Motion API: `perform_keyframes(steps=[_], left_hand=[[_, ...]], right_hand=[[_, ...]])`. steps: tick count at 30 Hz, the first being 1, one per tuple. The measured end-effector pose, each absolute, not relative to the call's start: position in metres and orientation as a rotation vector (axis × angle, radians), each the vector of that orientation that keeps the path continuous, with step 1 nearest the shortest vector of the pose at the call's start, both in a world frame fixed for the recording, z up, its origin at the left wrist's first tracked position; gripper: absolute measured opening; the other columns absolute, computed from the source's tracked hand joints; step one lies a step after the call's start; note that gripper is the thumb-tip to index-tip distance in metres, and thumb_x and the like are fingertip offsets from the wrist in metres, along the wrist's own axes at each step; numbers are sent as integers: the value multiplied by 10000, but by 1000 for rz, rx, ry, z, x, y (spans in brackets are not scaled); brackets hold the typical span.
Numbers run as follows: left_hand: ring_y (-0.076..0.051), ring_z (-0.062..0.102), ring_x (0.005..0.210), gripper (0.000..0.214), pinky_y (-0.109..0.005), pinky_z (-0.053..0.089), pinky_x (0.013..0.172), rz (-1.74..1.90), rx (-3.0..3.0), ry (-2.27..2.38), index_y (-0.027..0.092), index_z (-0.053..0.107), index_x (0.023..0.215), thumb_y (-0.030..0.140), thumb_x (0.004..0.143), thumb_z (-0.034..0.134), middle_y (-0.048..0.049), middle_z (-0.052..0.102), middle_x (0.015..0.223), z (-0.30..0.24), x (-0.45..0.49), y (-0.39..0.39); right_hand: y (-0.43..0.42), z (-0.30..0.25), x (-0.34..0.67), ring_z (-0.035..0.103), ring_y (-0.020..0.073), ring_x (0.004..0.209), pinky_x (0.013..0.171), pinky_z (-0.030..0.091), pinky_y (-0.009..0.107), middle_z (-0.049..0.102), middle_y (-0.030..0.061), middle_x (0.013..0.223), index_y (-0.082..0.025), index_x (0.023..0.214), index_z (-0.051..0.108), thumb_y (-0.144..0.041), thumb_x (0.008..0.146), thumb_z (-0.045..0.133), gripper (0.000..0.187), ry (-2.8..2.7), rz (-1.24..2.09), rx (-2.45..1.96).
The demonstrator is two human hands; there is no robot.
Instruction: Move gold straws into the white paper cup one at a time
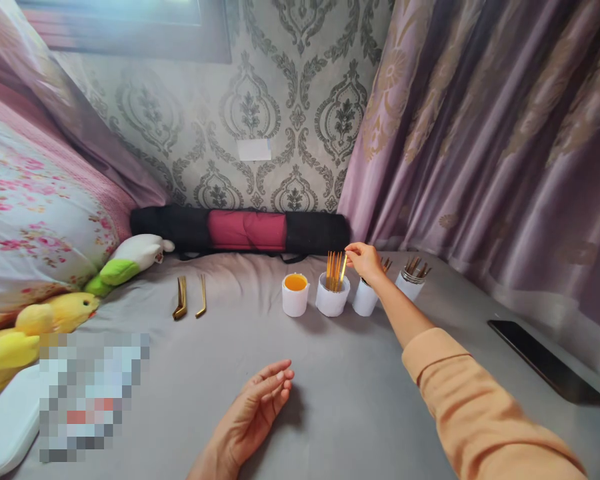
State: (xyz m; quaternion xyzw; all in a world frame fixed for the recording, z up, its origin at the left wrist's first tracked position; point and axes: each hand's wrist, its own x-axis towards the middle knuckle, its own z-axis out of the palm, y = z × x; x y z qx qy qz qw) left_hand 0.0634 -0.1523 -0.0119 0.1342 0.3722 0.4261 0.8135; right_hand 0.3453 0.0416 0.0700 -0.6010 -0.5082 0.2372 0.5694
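Observation:
My right hand (364,261) reaches forward and pinches the top of a gold metal straw (345,264), which leans at the right side of a white cup (333,304). Several more gold straws (334,272) stand upright in that cup. Left of it is a white cup with an orange-yellow inside (295,301). Two other white containers, a near one (365,301) partly behind my wrist and a far one (410,285), hold thin dark sticks. Low in the middle, my left hand (257,407) rests by the grey sheet, fingers loosely curled, holding nothing.
Bent gold straws (180,299) and a single bent one (203,299) lie on the grey sheet (220,360). A black phone (543,360) is at right. Plush toys (55,317) and a white device (10,420) lie left. A black-and-red roll bag (247,230) lines the wall.

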Motion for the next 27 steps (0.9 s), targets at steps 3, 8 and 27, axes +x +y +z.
perform_keyframes(steps=[3,8,27], left_hand=[[-116,627,710,311,-219,526,709,907,276,801,85,579,1003,37,698,618,-110,636,903,-12,64,-153],[-113,622,716,341,-218,520,718,916,278,822,85,571,1012,40,680,638,-106,632,912,-13,65,-153],[-112,609,713,333,-217,516,686,909,332,784,78,586,1008,63,681,645,-100,628,891,-13,65,-151]], right_hand=[[43,68,346,565,93,466,483,528,255,573,-27,541,-155,699,609,-149,644,568,69,-1192,557,-1418],[43,66,344,575,93,482,478,524,237,585,-16,566,-152,725,615,-126,664,546,96,-1186,542,-1421],[38,57,349,647,149,674,615,525,290,666,115,888,-117,988,605,-117,765,446,274,-1250,425,-1530]])
